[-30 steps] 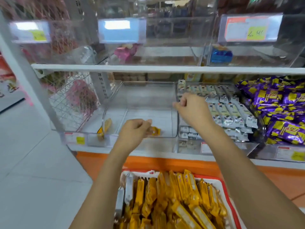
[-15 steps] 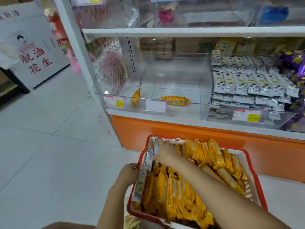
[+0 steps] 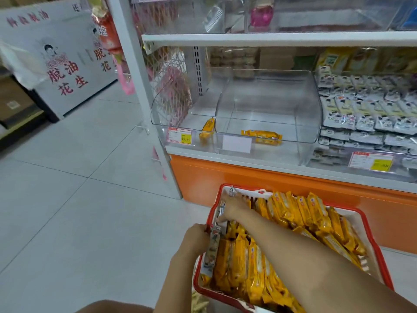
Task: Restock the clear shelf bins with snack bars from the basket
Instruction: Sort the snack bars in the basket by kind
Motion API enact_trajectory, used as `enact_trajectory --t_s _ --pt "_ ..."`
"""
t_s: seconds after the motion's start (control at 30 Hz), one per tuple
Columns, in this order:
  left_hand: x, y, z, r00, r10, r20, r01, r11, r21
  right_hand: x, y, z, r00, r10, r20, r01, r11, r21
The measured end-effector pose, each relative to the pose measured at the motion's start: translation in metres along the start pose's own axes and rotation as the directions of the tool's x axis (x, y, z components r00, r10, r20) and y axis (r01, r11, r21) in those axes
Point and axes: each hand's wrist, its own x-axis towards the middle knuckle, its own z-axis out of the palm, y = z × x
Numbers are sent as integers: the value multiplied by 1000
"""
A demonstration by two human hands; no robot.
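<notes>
Down come both hands from the shelf bins, and they're now in the red basket (image 3: 243,187) on the floor in front of the shelf (image 3: 270,39). Up there, the middle clear bin (image 3: 268,105) holds one lone yellow bar (image 3: 261,136) near its front. Another bar (image 3: 207,129) leans in the left bin (image 3: 171,114), so there's plenty of room to fill.

The basket is packed with yellow snack bars (image 3: 293,211) standing on edge, plus a few pale-wrapped bars (image 3: 212,251) along its left side. These look light and a little stiff, with slick, crinkly film. I'd take several at once, squeezed across their flat faces, not by the sealed ends, which would likely slip.

The right hand (image 3: 233,208) is dug into the far left corner. Its fingers are curled down among the bars with the tips hidden, so I can't tell if anything is pinched yet. The left hand (image 3: 195,241) sits at the near left, fingers curled over the rim and touching a pale bar.
</notes>
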Motion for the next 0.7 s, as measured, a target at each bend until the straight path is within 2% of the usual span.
enact_trajectory --t_s 0.07,0.17,0.3,0.4,0.5,0.6,0.7 --pt "-1 3 -1 1000 -6 -1 6 1000 8 -1 2 -1 1000 -4 0 4 1000 12" --pt "-1 6 -2 999 -32 9 32 999 17 -10 1 -8 998 -62 -4 61 995 -75" --pt "-1 18 -3 999 -38 -34 39 999 17 -20 9 -18 995 -95 -5 95 995 -31" --pt "-5 35 -5 991 61 -122 -67 997 -45 -26 26 -26 987 -161 -12 161 987 8" --pt "-7 55 -4 972 203 -121 -217 970 -113 -38 45 -44 983 -179 -50 185 971 152" --pt "-5 75 1 948 307 -77 -317 928 -194 -61 64 -77 971 -203 -131 233 927 295" --pt "-4 101 4 900 409 -151 -433 882 -187 -89 87 -111 933 -281 -224 349 857 379"
